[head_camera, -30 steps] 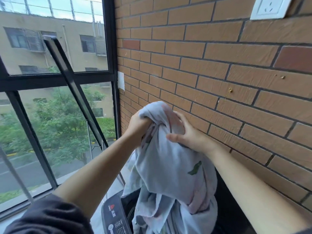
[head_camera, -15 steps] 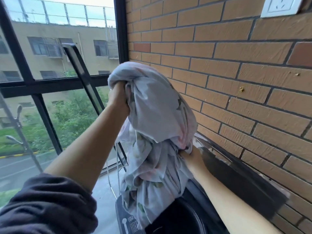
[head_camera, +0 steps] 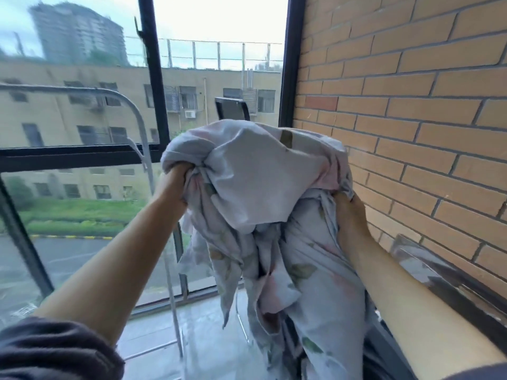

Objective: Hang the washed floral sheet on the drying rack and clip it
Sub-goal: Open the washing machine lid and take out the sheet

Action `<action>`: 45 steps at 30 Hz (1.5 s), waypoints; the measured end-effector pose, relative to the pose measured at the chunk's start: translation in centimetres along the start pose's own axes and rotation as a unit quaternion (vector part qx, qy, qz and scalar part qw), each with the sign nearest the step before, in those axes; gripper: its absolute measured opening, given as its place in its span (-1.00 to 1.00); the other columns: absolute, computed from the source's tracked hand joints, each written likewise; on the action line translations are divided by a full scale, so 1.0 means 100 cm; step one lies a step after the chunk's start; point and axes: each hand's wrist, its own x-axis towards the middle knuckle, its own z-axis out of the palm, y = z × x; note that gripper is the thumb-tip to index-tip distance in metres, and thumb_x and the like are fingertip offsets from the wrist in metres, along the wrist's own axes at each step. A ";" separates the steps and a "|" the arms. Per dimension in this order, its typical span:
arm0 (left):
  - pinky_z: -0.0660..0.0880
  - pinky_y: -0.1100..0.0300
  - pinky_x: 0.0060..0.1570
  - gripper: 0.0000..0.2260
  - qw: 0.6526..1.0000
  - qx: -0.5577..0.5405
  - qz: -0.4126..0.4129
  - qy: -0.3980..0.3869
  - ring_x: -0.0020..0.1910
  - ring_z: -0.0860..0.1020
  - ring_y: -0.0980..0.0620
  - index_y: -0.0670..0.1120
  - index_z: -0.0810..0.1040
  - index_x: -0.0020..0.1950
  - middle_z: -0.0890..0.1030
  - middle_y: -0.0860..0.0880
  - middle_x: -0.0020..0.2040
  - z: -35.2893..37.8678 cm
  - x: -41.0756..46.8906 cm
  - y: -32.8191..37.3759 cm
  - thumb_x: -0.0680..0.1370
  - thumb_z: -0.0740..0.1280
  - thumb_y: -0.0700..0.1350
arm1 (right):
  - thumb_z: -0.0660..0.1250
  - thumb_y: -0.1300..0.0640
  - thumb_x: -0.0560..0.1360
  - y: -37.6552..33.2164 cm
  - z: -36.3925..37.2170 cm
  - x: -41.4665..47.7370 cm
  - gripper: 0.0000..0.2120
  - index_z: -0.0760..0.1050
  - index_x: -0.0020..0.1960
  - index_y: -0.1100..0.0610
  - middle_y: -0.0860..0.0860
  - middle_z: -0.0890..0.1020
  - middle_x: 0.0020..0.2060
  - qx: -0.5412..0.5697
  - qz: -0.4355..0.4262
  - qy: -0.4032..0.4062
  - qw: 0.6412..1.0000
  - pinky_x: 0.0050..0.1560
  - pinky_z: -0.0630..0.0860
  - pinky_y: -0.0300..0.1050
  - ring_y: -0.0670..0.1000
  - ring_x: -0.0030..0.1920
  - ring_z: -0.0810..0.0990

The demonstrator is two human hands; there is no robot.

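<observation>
The washed floral sheet [head_camera: 263,187], pale grey with pink and green prints, is bunched up in front of me at chest height, its lower folds hanging down. My left hand [head_camera: 175,182] grips a wad at the bundle's left side. My right hand [head_camera: 348,215] grips the fabric at its right side, fingers buried in the folds. A grey metal drying rack [head_camera: 137,119] with a curved top bar stands to the left by the window, apart from the sheet.
A brick wall [head_camera: 411,105] runs close along the right. The washing machine's open lid [head_camera: 428,270] leans against it at lower right. Black-framed windows [head_camera: 153,78] fill the left and centre, with wet floor [head_camera: 203,325] below.
Both hands have lifted the sheet up and out of the washing machine and carried it leftward; my view has turned toward the window, bringing the drying rack into sight.
</observation>
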 end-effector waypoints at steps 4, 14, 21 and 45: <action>0.57 0.06 -0.04 -0.82 0.997 0.079 0.021 0.007 -0.02 0.60 -0.13 -0.15 0.57 -0.11 0.61 -0.19 -0.10 -0.080 0.015 0.044 0.33 0.42 -0.12 | 0.18 0.12 0.55 -0.013 0.081 -0.031 -0.80 0.53 -0.15 -0.05 0.07 0.62 -0.18 0.050 -0.003 -0.018 0.999 -0.09 0.54 -0.04 0.13 -0.16 0.59; 0.59 0.06 -0.05 -0.85 0.971 0.193 0.109 0.094 -0.12 0.63 -0.05 -0.09 0.63 -0.07 0.67 -0.12 -0.10 -0.218 0.000 0.156 0.39 0.36 -0.21 | 0.15 0.12 0.52 -0.079 0.268 -0.086 -0.79 0.56 -0.04 0.05 -0.02 0.61 -0.28 0.128 -0.071 -0.109 0.983 -0.24 0.51 -0.24 -0.01 -0.26 0.57; 0.56 0.08 -0.12 -0.92 0.946 0.235 0.174 0.141 -0.13 0.60 -0.04 -0.05 0.63 -0.10 0.65 -0.08 -0.16 -0.265 0.015 0.227 0.46 0.35 -0.15 | 0.11 0.19 0.56 -0.120 0.362 -0.093 -0.80 0.48 -0.13 0.07 0.06 0.51 -0.30 0.171 -0.101 -0.161 0.967 -0.30 0.45 -0.20 0.02 -0.29 0.47; 0.43 0.21 -0.39 -0.62 0.922 0.094 0.363 0.096 -0.23 0.46 -0.03 -0.13 0.40 0.04 0.40 -0.14 -0.19 -0.238 0.168 0.410 0.29 0.38 -0.06 | 0.20 -0.03 0.59 -0.256 0.577 -0.034 -0.72 0.56 0.11 0.11 -0.02 0.64 -0.37 0.275 -0.157 -0.298 0.900 -0.42 0.50 -0.30 -0.09 -0.41 0.56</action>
